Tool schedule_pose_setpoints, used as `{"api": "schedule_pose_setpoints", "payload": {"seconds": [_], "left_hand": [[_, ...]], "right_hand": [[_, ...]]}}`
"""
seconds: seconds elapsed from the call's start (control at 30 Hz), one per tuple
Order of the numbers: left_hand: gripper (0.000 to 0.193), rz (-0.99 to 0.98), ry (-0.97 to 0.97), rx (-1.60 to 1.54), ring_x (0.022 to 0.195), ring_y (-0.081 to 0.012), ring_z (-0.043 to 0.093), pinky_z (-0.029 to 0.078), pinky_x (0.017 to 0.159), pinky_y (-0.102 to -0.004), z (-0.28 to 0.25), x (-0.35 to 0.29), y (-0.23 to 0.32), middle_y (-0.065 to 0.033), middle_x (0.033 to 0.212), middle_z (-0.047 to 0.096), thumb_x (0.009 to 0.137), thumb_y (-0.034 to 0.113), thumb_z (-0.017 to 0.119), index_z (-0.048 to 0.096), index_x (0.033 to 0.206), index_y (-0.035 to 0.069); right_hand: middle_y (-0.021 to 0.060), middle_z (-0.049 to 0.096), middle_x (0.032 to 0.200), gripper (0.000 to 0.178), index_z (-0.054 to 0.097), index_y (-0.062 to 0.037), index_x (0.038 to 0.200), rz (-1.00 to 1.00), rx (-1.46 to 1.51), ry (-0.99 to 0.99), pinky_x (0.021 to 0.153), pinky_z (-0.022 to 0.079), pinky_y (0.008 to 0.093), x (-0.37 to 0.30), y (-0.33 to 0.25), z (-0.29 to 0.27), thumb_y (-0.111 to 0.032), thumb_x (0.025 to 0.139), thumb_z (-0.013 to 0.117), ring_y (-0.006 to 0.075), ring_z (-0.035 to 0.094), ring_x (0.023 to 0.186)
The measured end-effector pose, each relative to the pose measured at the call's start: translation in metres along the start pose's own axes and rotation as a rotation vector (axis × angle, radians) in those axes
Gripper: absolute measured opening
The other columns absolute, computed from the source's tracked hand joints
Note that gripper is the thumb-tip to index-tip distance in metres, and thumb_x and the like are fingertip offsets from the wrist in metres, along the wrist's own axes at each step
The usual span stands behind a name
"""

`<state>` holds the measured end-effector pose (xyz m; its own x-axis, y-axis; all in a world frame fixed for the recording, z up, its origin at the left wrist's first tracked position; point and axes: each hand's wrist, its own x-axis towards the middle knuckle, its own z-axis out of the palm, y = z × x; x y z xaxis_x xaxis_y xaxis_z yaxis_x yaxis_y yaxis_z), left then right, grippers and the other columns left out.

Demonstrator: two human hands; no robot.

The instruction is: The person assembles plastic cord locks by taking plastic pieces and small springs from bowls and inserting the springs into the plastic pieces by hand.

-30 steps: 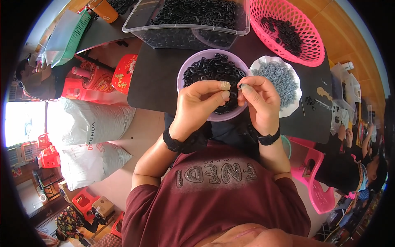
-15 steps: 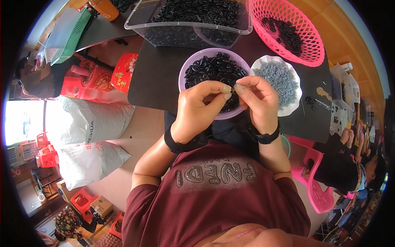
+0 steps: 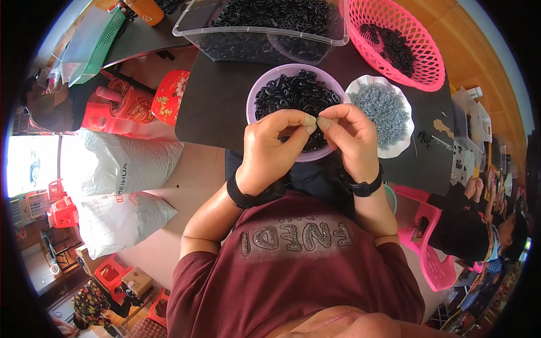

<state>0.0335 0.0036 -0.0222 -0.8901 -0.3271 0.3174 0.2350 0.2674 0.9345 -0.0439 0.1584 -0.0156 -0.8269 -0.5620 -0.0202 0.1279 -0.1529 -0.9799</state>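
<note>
My left hand [image 3: 273, 149] and my right hand [image 3: 350, 141] meet fingertip to fingertip over the near rim of a purple bowl [image 3: 260, 84] full of small black rings [image 3: 293, 93]. The thumbs and forefingers are pinched together on something tiny that I cannot make out. Both wrists wear black bands. Just right of the bowl stands a white scalloped dish [image 3: 403, 147] holding small grey-blue pieces [image 3: 383, 110].
A clear plastic bin [image 3: 259, 42] of black rings and a pink basket [image 3: 420, 73] with more of them stand at the far side of the dark table [image 3: 217, 101]. White sacks [image 3: 127, 163] and red stools [image 3: 172, 93] are to the left. Other people sit at the right.
My right hand has come left from beside the white dish to meet the left hand. Both hands have sunk slightly toward me over the bowl's near rim.
</note>
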Motion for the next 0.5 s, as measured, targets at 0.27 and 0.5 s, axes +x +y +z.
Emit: {"api": "schedule_pose_setpoints", "payload": {"seconds": [0.27, 0.5], "left_hand": [[0.014, -0.261, -0.032, -0.282, 0.079, -0.0128, 0.067, 0.055, 0.071, -0.0244, -0.0057, 0.0041, 0.0002, -0.0082, 0.09, 0.069, 0.086, -0.006, 0.067, 0.062, 0.099, -0.002], [0.017, -0.352, -0.04, -0.491, 0.071, -0.0084, 0.063, 0.052, 0.063, -0.0217, -0.0026, 0.0092, 0.0057, -0.0032, 0.08, 0.065, 0.084, -0.004, 0.069, 0.054, 0.087, 0.003]], "right_hand": [[0.0046, 0.062, 0.089, 0.041, 0.068, -0.0023, 0.114, -0.382, -0.625, -0.055, 0.061, 0.047, 0.0218, -0.0029, -0.0072, -0.0007, 0.002, 0.074, 0.077, 0.0087, 0.056, 0.07], [0.0073, 0.063, 0.083, 0.039, 0.069, -0.0026, 0.112, -0.476, -0.711, -0.038, 0.06, 0.048, 0.0243, -0.0048, -0.0093, -0.0029, 0.001, 0.074, 0.078, 0.0127, 0.059, 0.068]]}}
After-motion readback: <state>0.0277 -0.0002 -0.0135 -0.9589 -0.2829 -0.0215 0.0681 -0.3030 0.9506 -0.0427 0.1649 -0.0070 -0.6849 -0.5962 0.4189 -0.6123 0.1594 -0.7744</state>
